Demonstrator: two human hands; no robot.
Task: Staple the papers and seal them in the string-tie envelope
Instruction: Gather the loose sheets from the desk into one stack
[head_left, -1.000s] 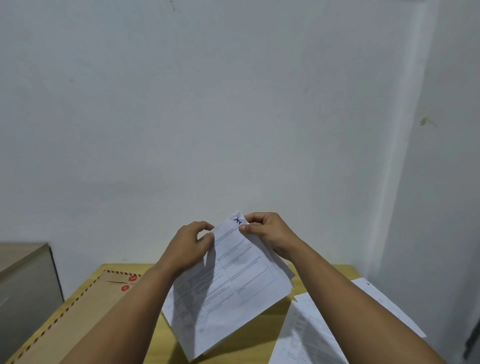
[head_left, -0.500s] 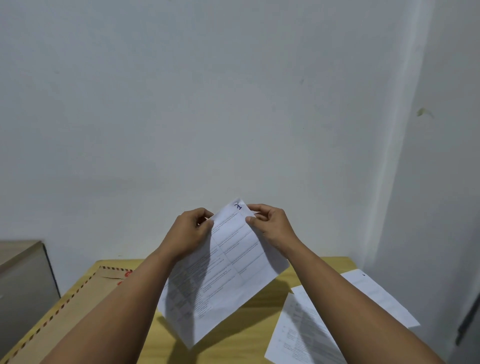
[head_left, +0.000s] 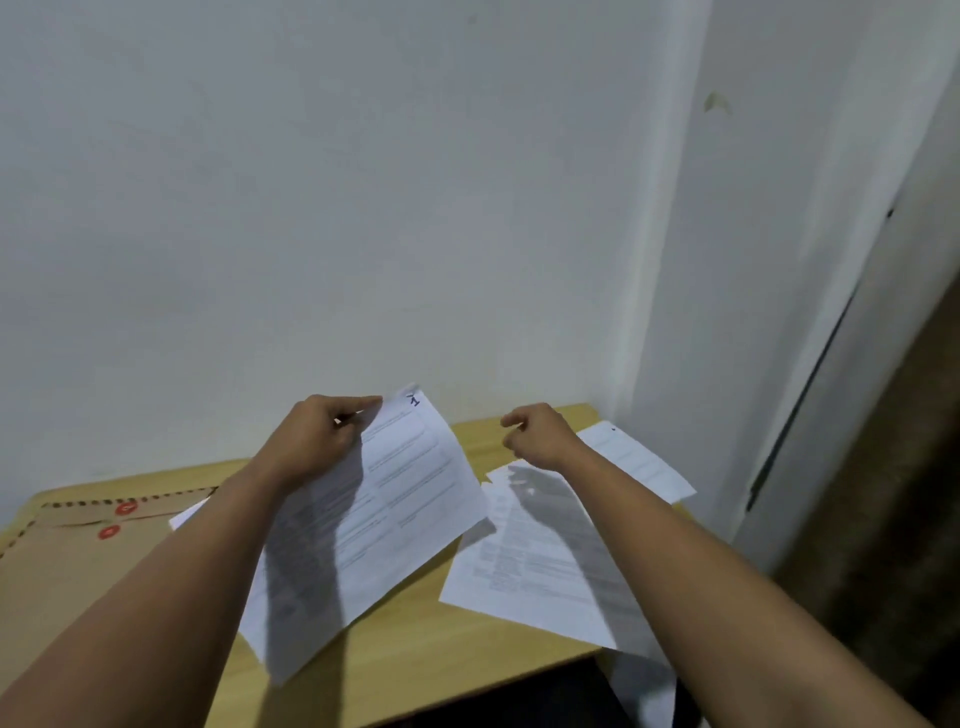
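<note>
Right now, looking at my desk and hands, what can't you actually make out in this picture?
- Stapler: none in the head view; whether one lies out of frame is unknown.
- Envelope: cut off by the left edge and crossed by the left forearm; its string cannot be made out.
- Held sheet: print blurred, unreadable; the left hand covers its top corner.
- Sheets on the desk: partly under the right forearm; count unclear.
- Right hand: fingertips face away.

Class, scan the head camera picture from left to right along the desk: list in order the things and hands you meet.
String-tie envelope → left hand → held sheet, marked 1 at its top corner → right hand → papers on the desk.
</note>
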